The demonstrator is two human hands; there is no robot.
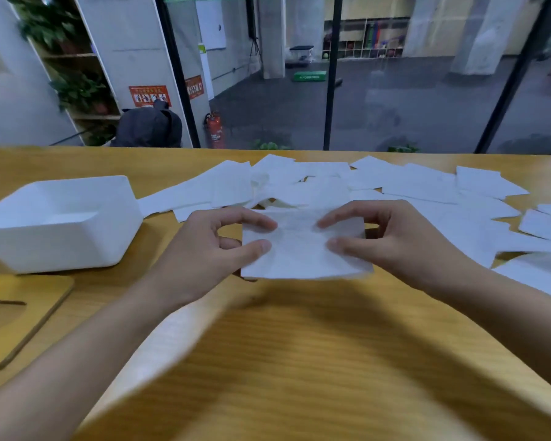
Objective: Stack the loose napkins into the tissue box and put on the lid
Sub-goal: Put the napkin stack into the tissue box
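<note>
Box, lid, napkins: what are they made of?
Box: probably matte white plastic; smooth walls, rounded corners.
Lid: seemingly light wood or bamboo; tan face, darker cut edge, slot.
Napkins: thin white paper; creased, lying flat.

The napkin (pixel 303 253) pinched in the fingers (pixel 258 221) of the left hand (pixel 217 246) and right hand (pixel 392 243) is thin white paper, matt and faintly crinkled across its middle. Beyond the fingertips, the loose napkins (pixel 427 186) are the same dull white paper, mostly smooth. Left of the fingers, the tissue box (pixel 61 237) looks like white plastic, smooth, with a soft satin sheen. Nearer than the box, the lid (pixel 29 313) is light wood, matt, with a darker cut edge. The table (pixel 299 361) under the fingers is yellowish wood with fine straight grain, smooth and faintly shiny.
</note>
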